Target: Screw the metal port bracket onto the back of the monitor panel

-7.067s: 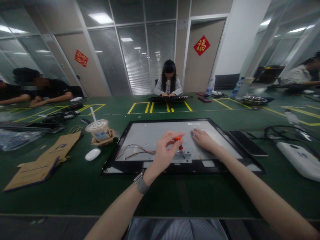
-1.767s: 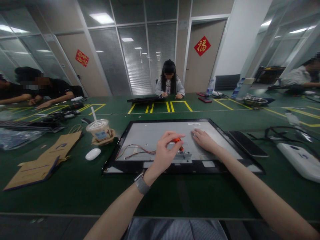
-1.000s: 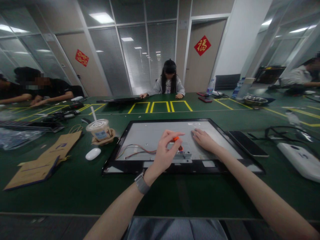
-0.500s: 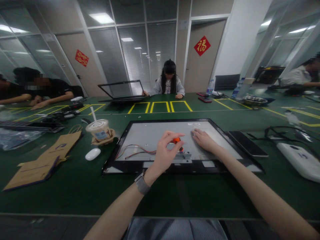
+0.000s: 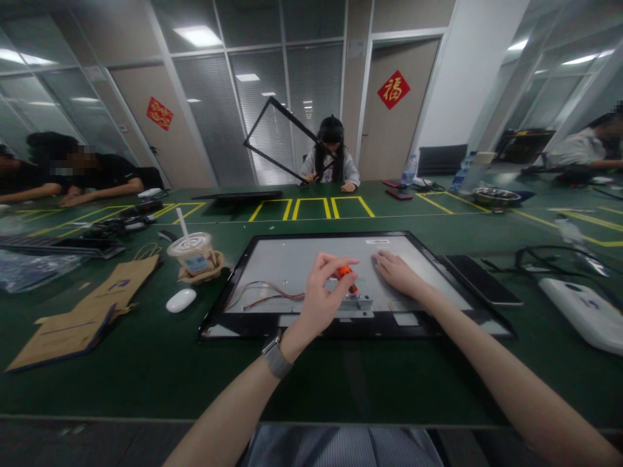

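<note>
A flat display panel (image 5: 292,259) lies before me, its grey metal back up and a black frame around it. My left hand (image 5: 322,285) pinches a short orange-and-black screwdriver (image 5: 345,271) between thumb and fingers. The screwdriver points down at a small metal bracket (image 5: 364,305) near the panel's closest edge; its tip is too small to make out. My right hand (image 5: 402,275) rests flat on the grey back, fingers stretched out, right of the screwdriver. Thin coloured wires (image 5: 272,285) run across the panel left of the bracket.
Left of the panel are a drink cup (image 5: 192,253), a white earbud case (image 5: 181,300) and a brown paper bag (image 5: 92,305). A black phone (image 5: 481,279) and a white device (image 5: 584,314) lie right. Across the green table a person (image 5: 335,162) holds a black frame (image 5: 285,165).
The person opposite has lifted the black frame off the dark panel and tilted it up to the right. My hands have stayed in place, with the screwdriver still in my left.
</note>
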The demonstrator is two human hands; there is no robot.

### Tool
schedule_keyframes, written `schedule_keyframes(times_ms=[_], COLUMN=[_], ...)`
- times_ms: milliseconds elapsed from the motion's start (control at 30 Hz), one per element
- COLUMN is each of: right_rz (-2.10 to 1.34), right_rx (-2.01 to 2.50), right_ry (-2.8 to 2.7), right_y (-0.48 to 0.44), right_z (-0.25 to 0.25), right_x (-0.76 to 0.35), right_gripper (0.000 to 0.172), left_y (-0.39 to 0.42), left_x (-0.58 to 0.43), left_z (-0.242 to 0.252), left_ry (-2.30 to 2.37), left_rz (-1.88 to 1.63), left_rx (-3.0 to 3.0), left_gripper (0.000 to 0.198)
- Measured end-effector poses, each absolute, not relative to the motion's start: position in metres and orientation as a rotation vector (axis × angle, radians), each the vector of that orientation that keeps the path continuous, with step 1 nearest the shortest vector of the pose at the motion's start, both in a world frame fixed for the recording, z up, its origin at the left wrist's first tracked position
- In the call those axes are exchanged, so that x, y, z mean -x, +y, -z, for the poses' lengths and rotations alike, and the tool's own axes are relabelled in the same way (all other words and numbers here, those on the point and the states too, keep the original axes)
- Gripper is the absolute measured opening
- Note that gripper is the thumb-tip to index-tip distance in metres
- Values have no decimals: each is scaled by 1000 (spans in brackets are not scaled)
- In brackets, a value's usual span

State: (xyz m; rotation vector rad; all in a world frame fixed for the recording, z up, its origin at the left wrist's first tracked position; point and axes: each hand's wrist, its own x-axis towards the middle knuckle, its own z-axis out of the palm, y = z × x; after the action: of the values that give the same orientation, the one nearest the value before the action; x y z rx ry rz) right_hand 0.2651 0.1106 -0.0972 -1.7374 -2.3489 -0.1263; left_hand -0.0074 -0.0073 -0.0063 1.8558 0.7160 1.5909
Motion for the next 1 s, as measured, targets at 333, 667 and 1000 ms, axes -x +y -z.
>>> schedule_keyframes(times_ms=[333,667,1000], right_rz=[136,160,214], right_rx=[1725,1693,1698], right_ry=[-2338,-2341,-2363], right_y=[109,110,111], right_z=[96,97,99], right_x=[-265,-265,-266], right_gripper=[49,48,47], left_y=[-8,-7,-7], left_x=[8,10,10], left_z=[5,5,4], left_ry=[713,637,650], left_rz=[-1573,-1518,-1590], left_rx=[-1893,-1876,-1891], left_gripper=[26,29,27])
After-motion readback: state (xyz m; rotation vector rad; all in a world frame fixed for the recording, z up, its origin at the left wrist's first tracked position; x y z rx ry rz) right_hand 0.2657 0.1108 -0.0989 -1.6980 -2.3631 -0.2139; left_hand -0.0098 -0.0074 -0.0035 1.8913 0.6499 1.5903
